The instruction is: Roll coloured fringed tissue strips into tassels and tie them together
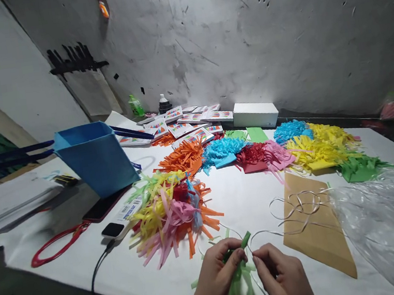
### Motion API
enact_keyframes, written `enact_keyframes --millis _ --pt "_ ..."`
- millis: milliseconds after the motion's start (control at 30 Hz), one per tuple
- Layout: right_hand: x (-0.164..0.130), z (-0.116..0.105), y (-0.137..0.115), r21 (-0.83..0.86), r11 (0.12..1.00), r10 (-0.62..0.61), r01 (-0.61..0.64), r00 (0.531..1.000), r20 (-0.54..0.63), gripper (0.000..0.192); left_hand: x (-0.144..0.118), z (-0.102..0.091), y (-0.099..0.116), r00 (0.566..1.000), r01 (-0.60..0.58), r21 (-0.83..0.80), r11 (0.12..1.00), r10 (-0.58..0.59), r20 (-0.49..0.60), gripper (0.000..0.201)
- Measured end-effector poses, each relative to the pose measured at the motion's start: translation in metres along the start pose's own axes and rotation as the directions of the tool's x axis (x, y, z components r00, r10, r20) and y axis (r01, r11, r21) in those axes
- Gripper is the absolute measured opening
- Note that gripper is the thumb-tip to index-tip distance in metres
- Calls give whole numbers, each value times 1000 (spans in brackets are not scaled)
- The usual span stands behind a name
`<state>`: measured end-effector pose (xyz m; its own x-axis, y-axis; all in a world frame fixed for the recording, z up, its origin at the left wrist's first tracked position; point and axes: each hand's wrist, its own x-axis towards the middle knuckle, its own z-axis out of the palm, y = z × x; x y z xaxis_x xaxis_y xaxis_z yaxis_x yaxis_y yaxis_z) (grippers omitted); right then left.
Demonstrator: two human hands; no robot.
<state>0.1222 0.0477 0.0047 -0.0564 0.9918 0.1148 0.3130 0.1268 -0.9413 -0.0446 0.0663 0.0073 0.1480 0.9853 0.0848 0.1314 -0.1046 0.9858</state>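
Observation:
Near the front of the table, my left hand (220, 273) pinches a green paper tassel (241, 290). Its rolled top pokes up past the thumb and its fringe hangs below. Close on the right, my right hand (284, 274) is closed on a thin white string (263, 232) beside the tassel's top. Loops of that string lie over a brown paper sheet (312, 221). Beyond my left hand rests a bunch of tassels (171, 209) in yellow, pink, red, blue and orange. My palms hide part of the green fringe.
Piles of fringed paper, including orange (180, 157) and yellow (315, 150), line the middle and right. Behind them are flat printed packs (188, 126) and a white box (255, 114). A blue bin (97, 156), a phone (104, 207) and a cabled device (115, 230) stand left; clear plastic (386, 218) lies right.

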Motion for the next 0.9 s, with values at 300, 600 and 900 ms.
enact_keyframes --millis 300,600,900 --pt "6 3 -6 397 889 177 -229 970 164 51 -2 -3 0 955 -296 251 922 279 101 21" --pt "5 -5 -3 158 980 111 -120 992 62 45 -3 -6 2 970 -218 186 958 190 154 24" --pt "6 0 4 218 964 141 -151 988 58 51 -2 -10 4 946 -316 290 903 275 174 20"
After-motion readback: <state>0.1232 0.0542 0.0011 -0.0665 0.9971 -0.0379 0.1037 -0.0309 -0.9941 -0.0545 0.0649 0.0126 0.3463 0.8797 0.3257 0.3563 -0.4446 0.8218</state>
